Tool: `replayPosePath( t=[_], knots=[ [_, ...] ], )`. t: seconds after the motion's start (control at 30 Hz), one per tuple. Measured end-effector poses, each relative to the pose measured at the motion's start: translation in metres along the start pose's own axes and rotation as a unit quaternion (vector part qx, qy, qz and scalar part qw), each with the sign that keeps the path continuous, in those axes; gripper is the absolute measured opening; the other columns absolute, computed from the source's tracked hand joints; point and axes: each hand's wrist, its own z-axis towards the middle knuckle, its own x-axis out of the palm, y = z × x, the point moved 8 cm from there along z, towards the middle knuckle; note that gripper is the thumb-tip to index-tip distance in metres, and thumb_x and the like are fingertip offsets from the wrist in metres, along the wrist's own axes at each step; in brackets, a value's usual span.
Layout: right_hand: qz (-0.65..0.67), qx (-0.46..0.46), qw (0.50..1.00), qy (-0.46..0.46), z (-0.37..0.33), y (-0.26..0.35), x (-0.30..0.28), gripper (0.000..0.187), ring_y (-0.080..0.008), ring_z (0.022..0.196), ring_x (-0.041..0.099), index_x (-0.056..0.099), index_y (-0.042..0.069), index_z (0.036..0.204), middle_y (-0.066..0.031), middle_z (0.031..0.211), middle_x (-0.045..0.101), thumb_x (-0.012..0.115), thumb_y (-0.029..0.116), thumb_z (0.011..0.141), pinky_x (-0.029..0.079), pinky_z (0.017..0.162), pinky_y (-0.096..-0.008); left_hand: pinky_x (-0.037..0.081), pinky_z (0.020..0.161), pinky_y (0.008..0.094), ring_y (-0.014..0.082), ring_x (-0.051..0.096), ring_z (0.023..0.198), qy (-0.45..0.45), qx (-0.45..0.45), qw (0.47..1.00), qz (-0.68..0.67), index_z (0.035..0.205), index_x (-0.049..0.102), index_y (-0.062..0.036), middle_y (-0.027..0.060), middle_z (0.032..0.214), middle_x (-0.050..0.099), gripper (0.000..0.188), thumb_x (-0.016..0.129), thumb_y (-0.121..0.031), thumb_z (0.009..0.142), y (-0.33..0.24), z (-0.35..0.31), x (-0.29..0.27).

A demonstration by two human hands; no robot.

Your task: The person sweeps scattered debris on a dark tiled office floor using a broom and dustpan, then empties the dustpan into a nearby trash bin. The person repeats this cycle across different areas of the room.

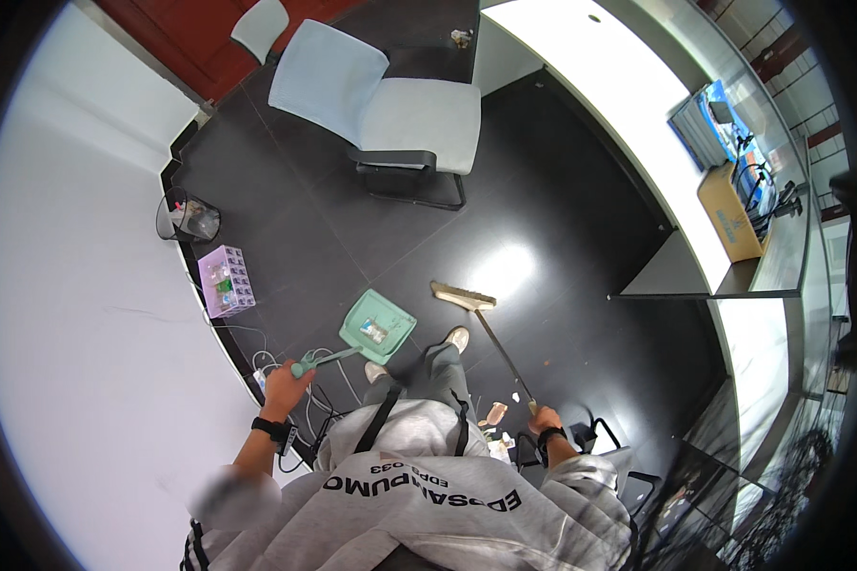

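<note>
My left hand (284, 390) is closed around the green handle of a dustpan (388, 313), whose pan rests on the dark floor ahead of my feet. A small crumpled wrapper (373, 330) lies in the pan. My right hand (545, 420) grips the end of a broom's dark stick (507, 356). The broom head (463, 296), beige with short bristles, is on the floor to the right of the dustpan, apart from it. Scraps of paper and litter (497, 415) lie on the floor beside my right hand, partly hidden by my body.
Along the left wall stand a wire waste bin (196, 221), a lilac box (225, 283) and loose white cables (267, 360). A grey chair (419, 114) stands ahead. A curved white counter (638, 95) runs down the right, bearing a cardboard box (730, 218). Litter (461, 38) lies far ahead.
</note>
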Motion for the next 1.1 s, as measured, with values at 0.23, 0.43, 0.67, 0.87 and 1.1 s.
replayPosePath(
  t=[0.23,0.43,0.67,0.87,1.1],
  knots=[
    [0.004,-0.113,0.992,-0.059,-0.003,0.112,-0.039,0.033,-0.0361,0.104,0.058,0.063,0.003,0.103,-0.0228,0.106,0.062,0.056,0.02,0.075,0.047,0.088,-0.0421,0.048,0.066,0.0485,0.0397,0.061,0.074,0.034,-0.035,0.999,-0.011,0.085,0.059,-0.0042,0.0193,0.074,0.064,0.039,0.066,-0.041,0.075,0.033,-0.021,0.008],
    [-0.081,-0.141,0.985,-0.059,0.053,0.266,-0.077,0.032,-0.0325,0.106,0.059,0.06,0.009,0.111,-0.0152,0.115,0.061,0.051,0.021,0.083,0.049,0.086,-0.0421,0.047,0.059,0.0469,0.0399,0.06,0.07,-0.019,-0.103,0.992,-0.071,0.077,0.056,-0.0044,0.019,0.069,0.062,0.037,0.068,-0.039,0.075,0.072,-0.065,-0.009],
    [-0.164,-0.149,0.968,-0.12,0.103,0.272,-0.054,0.029,-0.0278,0.1,0.063,0.06,0.011,0.109,-0.0109,0.108,0.065,0.038,0.022,0.093,0.051,0.082,-0.0385,0.046,0.056,0.0418,0.0356,0.061,0.063,-0.046,-0.171,0.977,-0.119,0.075,0.056,-0.001,0.0165,0.065,0.062,0.031,0.071,-0.029,0.076,0.107,-0.099,0.0],
    [-0.239,-0.118,0.956,-0.122,0.105,0.12,-0.063,0.027,-0.0252,0.099,0.063,0.061,0.013,0.105,-0.0081,0.107,0.065,0.04,0.025,0.093,0.052,0.081,-0.0385,0.046,0.057,0.0464,0.0396,0.059,0.067,-0.043,-0.138,0.985,-0.097,0.073,0.053,-0.0044,0.0167,0.065,0.061,0.036,0.07,-0.035,0.074,0.103,-0.083,0.015],
    [-0.193,0.032,0.979,-0.063,0.008,-0.058,-0.04,0.026,-0.0293,0.1,0.062,0.064,0.012,0.105,-0.0132,0.105,0.065,0.047,0.022,0.088,0.05,0.082,-0.0398,0.047,0.059,0.0471,0.0394,0.061,0.07,0.006,-0.062,0.997,-0.043,0.083,0.058,-0.0054,0.0177,0.069,0.063,0.037,0.069,-0.04,0.075,0.085,-0.036,-0.006]
  ],
)
